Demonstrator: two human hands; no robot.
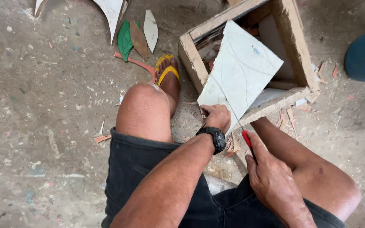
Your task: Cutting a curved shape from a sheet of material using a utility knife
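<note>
A: Item one?
B: One pale sheet (241,67), propped on the wooden box (294,46) rim; judged stiff, thin, brittle, best held by its lower edge

A: Hands?
B: Left hand (216,117) gripped that lower corner; right hand (271,175) clenched round one red-handled tool (246,139), tip on the sheet

A: Around it?
B: One yellow sandal (167,69); four cut scraps (138,38) lay on the floor (43,105)
</note>
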